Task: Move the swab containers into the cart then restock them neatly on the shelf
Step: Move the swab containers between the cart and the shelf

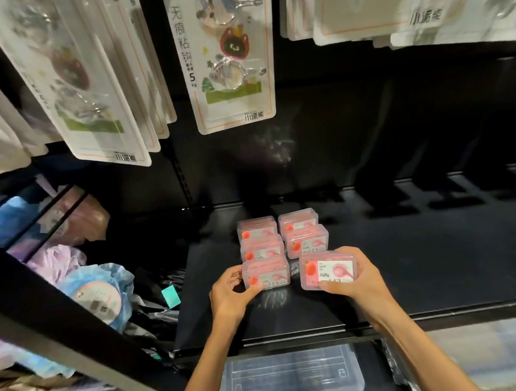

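— So, what's on the black shelf (403,262)?
— Six pink swab containers, two rows. My left hand (230,295) grips the near-left container (266,273); my right hand (355,280) holds the near-right container (326,271), tilted.

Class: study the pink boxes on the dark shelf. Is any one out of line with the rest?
Yes. The front right box, held by the right hand, sits turned and apart from its column. The other five boxes stand in two straight columns.
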`<state>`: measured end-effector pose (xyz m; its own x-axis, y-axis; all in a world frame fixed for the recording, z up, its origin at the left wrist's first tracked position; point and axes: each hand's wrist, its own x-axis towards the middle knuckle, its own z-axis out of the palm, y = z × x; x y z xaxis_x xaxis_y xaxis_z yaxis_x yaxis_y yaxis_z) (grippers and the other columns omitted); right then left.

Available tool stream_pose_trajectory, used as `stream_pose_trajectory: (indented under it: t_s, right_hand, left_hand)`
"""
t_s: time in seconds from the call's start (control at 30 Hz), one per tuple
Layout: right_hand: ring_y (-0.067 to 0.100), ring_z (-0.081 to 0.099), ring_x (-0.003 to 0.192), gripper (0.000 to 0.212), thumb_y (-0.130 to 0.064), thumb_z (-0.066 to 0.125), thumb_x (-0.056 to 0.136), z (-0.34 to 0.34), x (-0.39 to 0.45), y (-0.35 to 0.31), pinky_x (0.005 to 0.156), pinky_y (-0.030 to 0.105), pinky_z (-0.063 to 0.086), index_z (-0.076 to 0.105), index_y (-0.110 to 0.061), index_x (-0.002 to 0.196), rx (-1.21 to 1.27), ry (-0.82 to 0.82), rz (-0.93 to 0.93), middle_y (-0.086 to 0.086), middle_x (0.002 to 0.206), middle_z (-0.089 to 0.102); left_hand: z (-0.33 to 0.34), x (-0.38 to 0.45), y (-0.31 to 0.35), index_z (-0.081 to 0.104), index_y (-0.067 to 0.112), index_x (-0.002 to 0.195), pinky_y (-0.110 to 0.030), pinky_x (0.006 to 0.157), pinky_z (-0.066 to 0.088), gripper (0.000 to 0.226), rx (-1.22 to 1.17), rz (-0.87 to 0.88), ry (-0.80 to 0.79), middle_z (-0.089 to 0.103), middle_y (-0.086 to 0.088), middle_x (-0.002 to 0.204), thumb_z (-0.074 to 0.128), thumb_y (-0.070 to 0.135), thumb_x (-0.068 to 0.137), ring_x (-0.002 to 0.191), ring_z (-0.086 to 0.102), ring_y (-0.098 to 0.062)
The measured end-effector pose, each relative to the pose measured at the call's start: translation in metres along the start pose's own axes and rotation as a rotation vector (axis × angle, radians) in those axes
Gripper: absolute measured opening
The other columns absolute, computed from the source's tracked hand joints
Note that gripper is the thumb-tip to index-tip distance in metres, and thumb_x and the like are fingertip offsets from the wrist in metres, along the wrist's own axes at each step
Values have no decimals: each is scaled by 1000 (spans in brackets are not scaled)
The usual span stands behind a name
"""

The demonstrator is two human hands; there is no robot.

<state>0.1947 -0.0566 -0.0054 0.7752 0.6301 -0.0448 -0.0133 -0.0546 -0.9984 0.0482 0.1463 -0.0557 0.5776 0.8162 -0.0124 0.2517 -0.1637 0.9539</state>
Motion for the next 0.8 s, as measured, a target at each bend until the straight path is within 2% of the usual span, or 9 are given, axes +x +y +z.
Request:
stream_pose_trajectory:
  t_s: [0.2, 0.33, 0.47, 0.53, 0.6, 0.63, 0.7, 0.8]
  right_hand:
    - [10, 70, 93, 85, -42, 90, 33, 5, 2, 2, 69, 24, 55, 57, -24, 109, -1, 9, 12, -3, 100, 71]
    - [8, 69, 91, 86, -42, 90, 33, 7, 2, 5, 65, 21, 54, 56, -24, 110, -14, 14, 15, -5, 99, 71]
    - [7, 69, 91, 82, -37, 91, 34, 5, 3, 9, 64, 19, 54, 57, -25, 108, -14, 28, 24, -6, 98, 71]
    - [5, 69, 89, 79, -36, 91, 35, 2, 4, 11, 63, 18, 54, 58, -26, 107, -27, 39, 20, -7, 96, 72]
    - [4, 69, 88, 75, -30, 93, 40, -2, 7, 12, 62, 17, 54, 58, -26, 105, -53, 47, 16, -8, 95, 71]
    - [3, 69, 87, 71, -25, 94, 43, -4, 9, 13, 61, 16, 53, 58, -26, 105, -68, 48, 13, -8, 94, 71]
    - [0, 68, 85, 65, -16, 94, 50, -6, 14, 15, 60, 12, 51, 57, -25, 103, -108, 38, 3, -12, 91, 71]
    - [-1, 68, 79, 61, -10, 93, 52, -4, 21, 20, 58, 11, 50, 58, -22, 101, -155, 36, 5, -11, 87, 71]
  left_hand:
    - [1, -1, 2, 59, 35, 95, -20, 84, 51, 46, 0, -1, 10, 67, 11, 97, 86, 12, 66, 97, 64, -7]
    - [0, -3, 6, 60, 31, 99, -27, 90, 52, 46, -19, -15, -5, 67, 7, 102, 86, 12, 66, 102, 64, -12]
    - [-7, -12, 13, 58, 17, 120, -27, 99, 45, 63, -27, -38, 23, 60, 4, 117, 88, 15, 64, 111, 56, -10]
    - [-13, -25, 13, 58, 17, 118, -21, 94, 44, 56, 47, 105, 164, 57, 7, 115, 85, 20, 68, 106, 54, -6]
    - [-17, -38, 10, 61, 14, 111, -20, 91, 45, 37, 208, 403, 269, 56, 5, 110, 78, 17, 78, 103, 54, -7]
    - [-17, -43, 9, 61, 12, 109, -21, 91, 44, 28, 297, 549, 256, 57, 4, 109, 73, 15, 83, 103, 54, -9]
    - [-14, -49, 10, 63, 10, 110, -22, 94, 44, 24, 464, 781, 122, 61, 1, 110, 62, 19, 88, 105, 56, -11]
    - [-2, -49, 7, 67, 9, 114, -25, 98, 46, 34, 683, 1029, -132, 65, -5, 116, 59, 28, 88, 109, 60, -16]
